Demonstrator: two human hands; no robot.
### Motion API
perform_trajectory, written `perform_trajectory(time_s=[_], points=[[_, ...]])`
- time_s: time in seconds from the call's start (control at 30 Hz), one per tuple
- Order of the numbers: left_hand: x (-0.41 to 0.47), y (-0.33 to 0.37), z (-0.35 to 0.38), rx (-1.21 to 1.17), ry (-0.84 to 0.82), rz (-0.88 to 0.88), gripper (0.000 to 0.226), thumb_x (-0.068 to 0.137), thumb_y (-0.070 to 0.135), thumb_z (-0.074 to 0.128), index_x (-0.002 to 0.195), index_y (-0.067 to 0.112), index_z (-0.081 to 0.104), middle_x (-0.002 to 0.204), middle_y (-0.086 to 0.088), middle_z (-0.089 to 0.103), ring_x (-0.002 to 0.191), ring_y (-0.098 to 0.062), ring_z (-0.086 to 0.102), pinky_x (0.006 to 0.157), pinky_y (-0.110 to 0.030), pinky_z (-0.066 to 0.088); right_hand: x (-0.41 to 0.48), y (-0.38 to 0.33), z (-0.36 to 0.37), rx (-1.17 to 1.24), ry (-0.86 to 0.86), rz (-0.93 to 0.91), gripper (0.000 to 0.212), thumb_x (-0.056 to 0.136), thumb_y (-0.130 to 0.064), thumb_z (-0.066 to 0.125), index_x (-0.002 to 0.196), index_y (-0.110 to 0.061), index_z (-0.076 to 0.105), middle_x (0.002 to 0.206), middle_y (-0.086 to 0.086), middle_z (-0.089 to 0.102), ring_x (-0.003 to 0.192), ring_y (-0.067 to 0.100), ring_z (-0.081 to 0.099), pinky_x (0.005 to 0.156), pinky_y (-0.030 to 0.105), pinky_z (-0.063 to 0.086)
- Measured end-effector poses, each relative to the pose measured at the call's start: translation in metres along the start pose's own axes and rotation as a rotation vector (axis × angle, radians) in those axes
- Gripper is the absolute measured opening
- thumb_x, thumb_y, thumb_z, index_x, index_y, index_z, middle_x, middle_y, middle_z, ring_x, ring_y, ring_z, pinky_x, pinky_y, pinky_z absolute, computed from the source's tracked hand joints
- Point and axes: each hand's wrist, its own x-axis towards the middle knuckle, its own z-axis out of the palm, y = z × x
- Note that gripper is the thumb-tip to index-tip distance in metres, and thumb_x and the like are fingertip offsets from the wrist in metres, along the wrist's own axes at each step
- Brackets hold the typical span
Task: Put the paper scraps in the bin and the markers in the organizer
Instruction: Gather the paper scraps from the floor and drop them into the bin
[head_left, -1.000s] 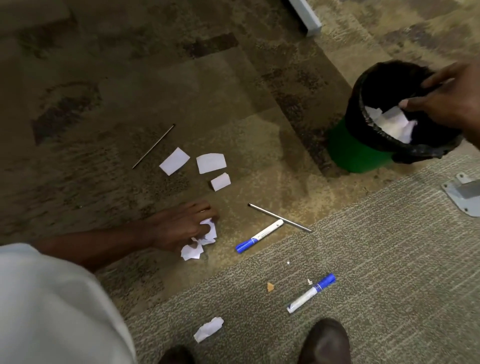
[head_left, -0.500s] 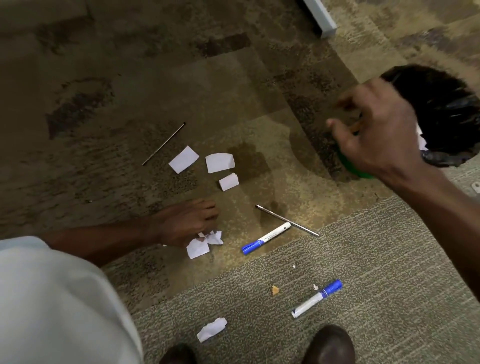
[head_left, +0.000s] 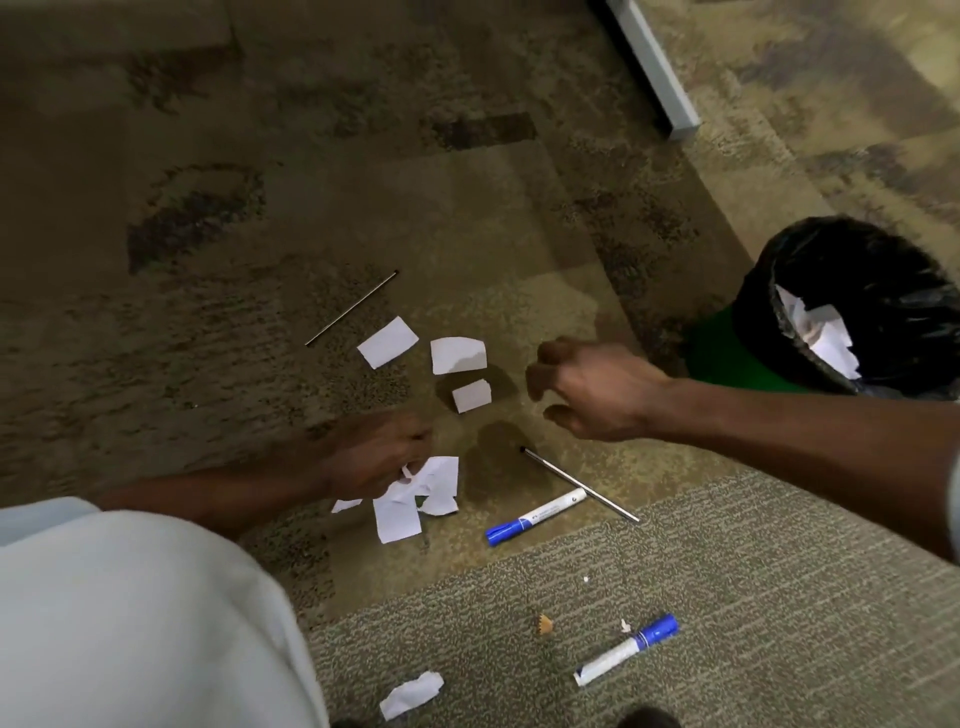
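The marker's (head_left: 537, 517) label print is unreadably small.

Garment (head_left: 130, 623): pale grey-white, plain.
Forearms (head_left: 779, 431): bare.
Right sleeve (head_left: 955, 488): pale, edge only.
Shoes (head_left: 647, 719): dark, toes only.

The right hand (head_left: 592, 389) hovers just left of the bin (head_left: 727, 353), forearm outstretched, fingers loosely bent and empty. The left hand (head_left: 374, 457), blurred, points down farther left of the bin.
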Motion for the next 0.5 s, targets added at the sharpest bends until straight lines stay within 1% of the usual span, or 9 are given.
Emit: perform_trajectory(time_s=[0.1,0.17,0.23,0.3,0.37,0.43,0.5], points=[[-0.001,0.009,0.004,0.035,0.031,-0.055,0.022,0.068,-0.002,0.074,0.078,0.014,0.063,0.095,-0.004,0.061,0.083,-0.026,0.06,0.063,-0.04,0.05,0.036,-0.017,0.027,0.04,-0.052,0.024,0.044,0.092,-0.033,0.07,0.133,-0.022,0.059,0.126,0.006,0.058,0.118,0.029,0.058,0.082,0.041,0.053],[-0.004,0.013,0.006,0.061,0.037,-0.112,0.02,0.071,0.003,0.075,0.078,0.017,0.062,0.096,-0.001,0.06,0.086,-0.023,0.058,0.066,-0.038,0.047,0.057,-0.03,0.046,0.092,-0.033,0.056,0.052,0.093,-0.028,0.071,0.142,-0.021,0.053,0.133,0.01,0.057,0.122,0.033,0.056,0.086,0.042,0.053],[-0.007,0.015,0.009,0.079,0.05,-0.132,0.019,0.071,0.006,0.075,0.076,0.018,0.061,0.095,0.0,0.059,0.089,-0.023,0.057,0.068,-0.034,0.042,0.075,-0.042,0.061,0.099,0.008,0.077,0.058,0.093,-0.026,0.069,0.146,-0.017,0.049,0.134,0.015,0.055,0.123,0.037,0.055,0.086,0.044,0.053],[-0.009,0.017,0.009,0.086,0.063,-0.157,0.02,0.07,0.005,0.075,0.075,0.018,0.06,0.095,-0.001,0.059,0.09,-0.025,0.057,0.069,-0.034,0.041,0.086,-0.052,0.071,0.077,0.046,0.112,0.054,0.093,-0.027,0.066,0.143,-0.015,0.05,0.128,0.018,0.056,0.119,0.04,0.054,0.08,0.045,0.053],[-0.012,0.02,0.01,0.075,0.088,-0.185,0.021,0.071,0.008,0.077,0.075,0.018,0.059,0.095,-0.001,0.059,0.092,-0.025,0.056,0.069,-0.035,0.042,0.091,-0.058,0.075,0.065,0.077,0.141,0.044,0.095,-0.025,0.061,0.138,-0.015,0.055,0.124,0.019,0.056,0.116,0.041,0.054,0.077,0.046,0.056],[-0.016,0.024,0.01,0.053,0.1,-0.209,0.018,0.075,0.016,0.078,0.075,0.019,0.061,0.094,0.0,0.058,0.094,-0.024,0.055,0.071,-0.036,0.043,0.093,-0.061,0.078,0.042,0.079,0.159,0.033,0.099,-0.024,0.056,0.131,-0.015,0.061,0.124,0.019,0.056,0.115,0.04,0.054,0.077,0.047,0.058],[-0.019,0.028,0.009,0.03,0.113,-0.246,0.018,0.078,0.025,0.079,0.076,0.021,0.062,0.092,0.004,0.056,0.095,-0.023,0.054,0.075,-0.037,0.044,0.092,-0.062,0.082,0.045,0.066,0.177,0.029,0.102,-0.023,0.054,0.128,-0.014,0.062,0.125,0.017,0.055,0.117,0.038,0.054,0.078,0.046,0.058]])
